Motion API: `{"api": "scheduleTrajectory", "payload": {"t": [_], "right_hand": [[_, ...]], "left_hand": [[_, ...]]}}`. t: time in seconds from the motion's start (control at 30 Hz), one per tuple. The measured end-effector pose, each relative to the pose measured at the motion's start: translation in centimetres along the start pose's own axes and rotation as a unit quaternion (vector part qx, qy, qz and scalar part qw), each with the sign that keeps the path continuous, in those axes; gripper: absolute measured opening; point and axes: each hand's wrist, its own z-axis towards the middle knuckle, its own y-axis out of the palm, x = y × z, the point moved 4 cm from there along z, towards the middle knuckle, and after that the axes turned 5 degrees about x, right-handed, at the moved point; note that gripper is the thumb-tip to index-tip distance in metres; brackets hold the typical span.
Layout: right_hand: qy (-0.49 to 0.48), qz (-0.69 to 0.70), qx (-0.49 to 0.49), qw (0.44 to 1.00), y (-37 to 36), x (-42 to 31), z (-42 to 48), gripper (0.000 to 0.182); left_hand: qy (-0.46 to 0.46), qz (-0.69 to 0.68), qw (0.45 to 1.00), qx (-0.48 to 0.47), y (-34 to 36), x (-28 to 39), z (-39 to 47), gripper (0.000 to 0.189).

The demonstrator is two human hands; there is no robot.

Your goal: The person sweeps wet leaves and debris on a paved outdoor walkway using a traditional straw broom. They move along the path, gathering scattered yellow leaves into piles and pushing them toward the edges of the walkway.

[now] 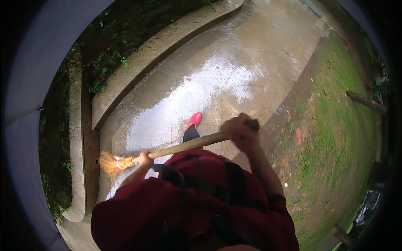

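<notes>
A straw broom with a wooden handle (187,146) lies slantwise across the front of my body. My left hand (145,158) is closed around the handle's lower part, close to the bristles (110,163). The bristle head points left, beside a low stone curb; whether it touches the ground I cannot tell. Near the handle's dark upper end, my right hand (240,131) grips it, slightly blurred. Beneath the broom is wet, shiny paving (176,103), where one pink boot (194,120) shows under a dark trouser leg.
Low stone curbs (147,53) edge planting beds with dark green shrubs (106,40) on the left. Patchy grass (333,125) with bits of red brick (298,136) borders the paving on the right. A wooden post (366,102) stands there. Grey fabric (28,78) rims the view.
</notes>
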Motion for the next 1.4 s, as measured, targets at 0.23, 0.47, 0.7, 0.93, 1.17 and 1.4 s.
{"api": "scheduleTrajectory", "payload": {"t": [0.23,0.47,0.7,0.93,1.17,1.4], "right_hand": [[-0.012,-0.027,-0.024,0.999,-2.0,-6.9,15.3,0.023],[-0.298,-0.409,0.3,0.809,1.8,-32.8,5.8,0.021],[-0.403,-0.627,0.422,0.516,5.2,-27.8,8.6,0.021],[-0.386,-0.416,0.088,0.819,0.7,-34.6,10.2,0.016],[-0.371,-0.24,0.218,0.87,-16.4,-51.9,5.9,0.017],[-0.073,0.113,0.118,0.984,-21.2,-27.3,32.9,0.028]], "left_hand": [[-0.022,-0.053,0.996,-0.064,2.1,10.5,12.9,0.007],[0.285,-0.302,0.909,-0.033,5.8,46.0,26.1,0.007],[0.436,-0.24,0.856,-0.143,13.0,65.4,39.7,0.014],[0.515,-0.177,0.83,-0.117,2.2,74.5,36.3,0.007],[0.46,-0.069,0.82,-0.334,0.9,68.0,29.7,0.02],[0.134,0.039,0.986,-0.092,0.0,41.4,38.9,0.007]]}}
